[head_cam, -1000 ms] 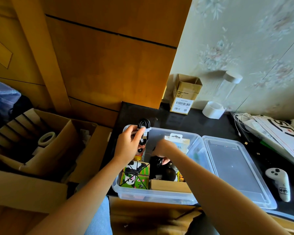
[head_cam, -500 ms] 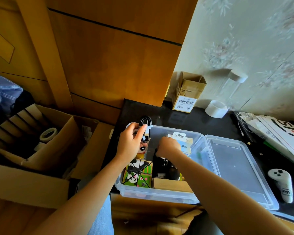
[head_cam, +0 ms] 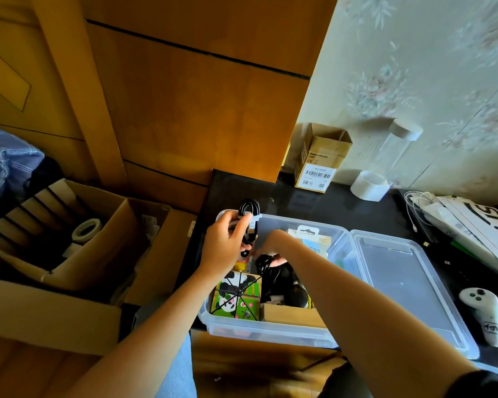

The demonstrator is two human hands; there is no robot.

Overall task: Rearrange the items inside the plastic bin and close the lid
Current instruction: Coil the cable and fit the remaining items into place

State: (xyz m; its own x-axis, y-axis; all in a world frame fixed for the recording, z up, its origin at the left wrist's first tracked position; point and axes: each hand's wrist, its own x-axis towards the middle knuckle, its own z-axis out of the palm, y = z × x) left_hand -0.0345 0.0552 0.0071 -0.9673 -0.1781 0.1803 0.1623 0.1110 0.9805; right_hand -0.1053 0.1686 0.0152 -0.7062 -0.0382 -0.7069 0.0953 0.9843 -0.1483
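Note:
A clear plastic bin (head_cam: 270, 330) stands open on the black desk, its clear lid (head_cam: 408, 285) lying flat to its right. My left hand (head_cam: 224, 248) holds a coiled black cable (head_cam: 249, 209) in a clear wrapper above the bin's far left corner. My right hand (head_cam: 273, 245) reaches down into the bin's middle, fingers closed on a bundle of black cords (head_cam: 266, 264). Inside lie a green panda puzzle block (head_cam: 236, 294), a tan cardboard box (head_cam: 293, 314) and a carded package (head_cam: 314, 242).
A white game controller (head_cam: 485, 311) lies right of the lid. At the back stand a small barcode carton (head_cam: 319, 159) and a white tape roll (head_cam: 370, 185). White cables and papers (head_cam: 469, 219) sit far right. An open cardboard box (head_cam: 69, 254) stands left of the desk.
My left hand has lifted the coiled cable slightly. My right hand has dipped deeper into the bin onto the black cords. The camera view shifted a little.

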